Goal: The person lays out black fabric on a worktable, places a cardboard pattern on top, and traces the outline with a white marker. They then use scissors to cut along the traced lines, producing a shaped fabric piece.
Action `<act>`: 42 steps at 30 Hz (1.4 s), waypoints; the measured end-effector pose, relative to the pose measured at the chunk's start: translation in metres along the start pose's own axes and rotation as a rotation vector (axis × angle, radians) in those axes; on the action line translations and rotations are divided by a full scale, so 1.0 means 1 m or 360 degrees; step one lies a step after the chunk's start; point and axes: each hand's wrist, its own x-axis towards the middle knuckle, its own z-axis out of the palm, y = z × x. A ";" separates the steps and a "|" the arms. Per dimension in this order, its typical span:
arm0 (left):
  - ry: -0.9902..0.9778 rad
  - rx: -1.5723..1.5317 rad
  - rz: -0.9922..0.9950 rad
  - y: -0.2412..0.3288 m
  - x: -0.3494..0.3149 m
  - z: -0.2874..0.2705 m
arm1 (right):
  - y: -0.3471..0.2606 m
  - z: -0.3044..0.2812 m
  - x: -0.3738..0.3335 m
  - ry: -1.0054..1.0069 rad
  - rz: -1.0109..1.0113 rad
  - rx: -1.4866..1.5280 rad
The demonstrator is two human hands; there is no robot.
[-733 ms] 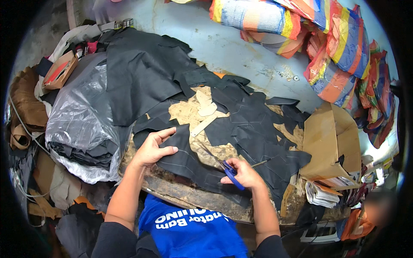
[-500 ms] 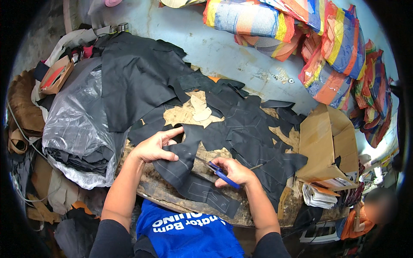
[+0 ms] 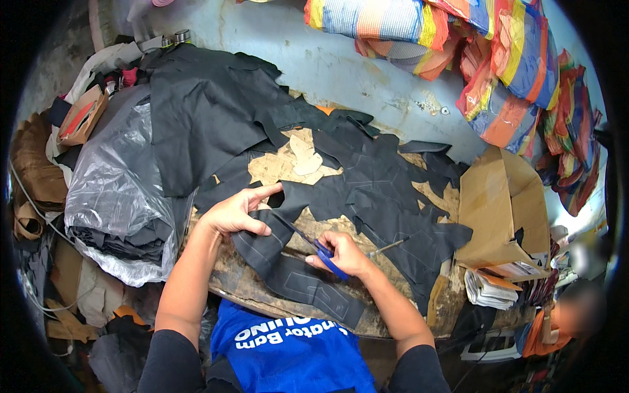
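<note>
My left hand [image 3: 241, 211] is closed on the edge of a black leather-like piece [image 3: 265, 245] marked with pale lines, its thumb lying on top. My right hand [image 3: 346, 253] grips scissors [image 3: 333, 263] by their blue handles. Their dark blades point up and left across the piece, toward my left thumb; the exact spot where they meet the material is hard to make out. The lower flap of this piece, with outlined shapes, hangs toward the table's front edge. Just right of my right hand, a thin pen-like stick [image 3: 390, 247] lies on more black material [image 3: 393, 216].
Large black sheets [image 3: 203, 111] cover the back left, beside a clear plastic bag [image 3: 118, 190] of dark pieces. Tan scraps [image 3: 304, 157] lie mid-table. At right stand an open cardboard box [image 3: 495, 209] and folded white sheets [image 3: 488, 289]. Striped bundles [image 3: 517, 59] hang above; another person [image 3: 547, 331] is beyond.
My right hand has moved a little left and up, bringing the scissor blades across the black piece nearer my left hand. My left hand keeps its hold. The view has shifted slightly.
</note>
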 end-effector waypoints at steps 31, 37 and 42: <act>0.0783 0.1849 0.0778 0.056 -0.106 0.070 | -0.021 0.030 -0.079 0.0912 -0.0143 -0.0333; 0.0218 0.1980 0.1035 0.126 -0.048 0.116 | 0.009 -0.022 -0.093 0.1300 0.0124 -0.0803; 0.0152 0.1541 0.1562 0.161 0.047 0.143 | 0.051 -0.058 -0.101 0.1139 0.0233 -0.1115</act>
